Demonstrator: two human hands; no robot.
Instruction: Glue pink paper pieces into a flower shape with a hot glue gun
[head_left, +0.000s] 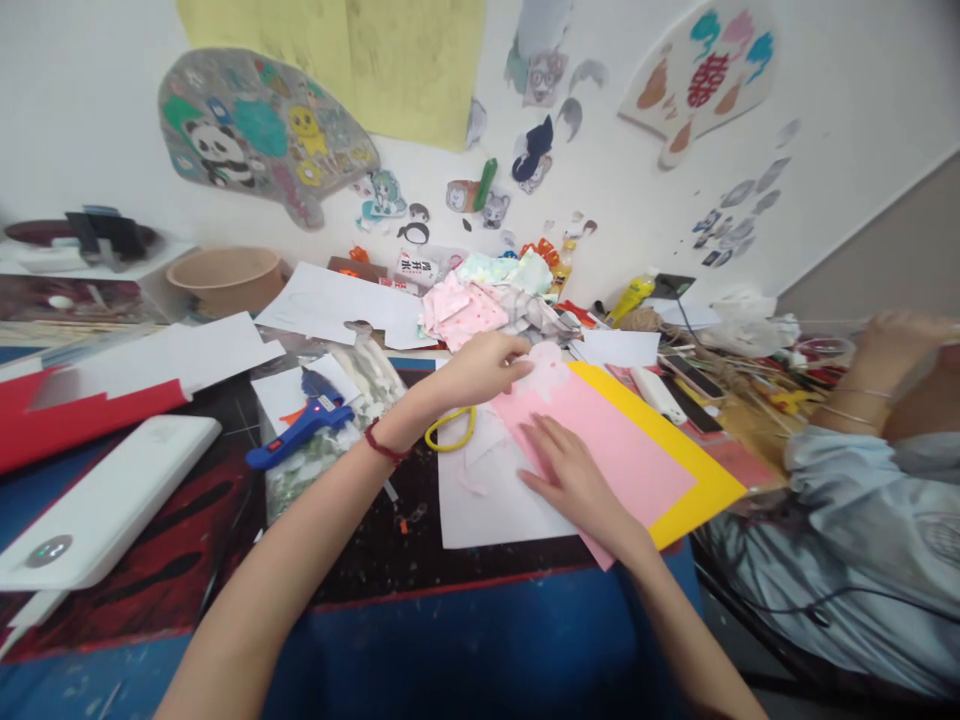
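Observation:
My left hand (487,368) has its fingers closed at the edge of a pale pink flower-shaped paper cutout (546,372), which lies over the far corner of a pink sheet of paper (637,460). Fingers stretched out, my right hand (574,478) rests flat on that pink sheet. Under the pink sheet a yellow sheet (705,490) shows along the right side. White paper (480,510) lies partly beneath at the left, with thin paper scraps on it. A yellow loop (450,430) is beside my left wrist.
A blue hot glue gun (304,425) lies left of my left forearm. Farther left are a white power bank (112,500) and red paper (90,415). Crumpled patterned fabric (480,305) is piled by the wall. A person in a light blue garment (847,540) sits at right.

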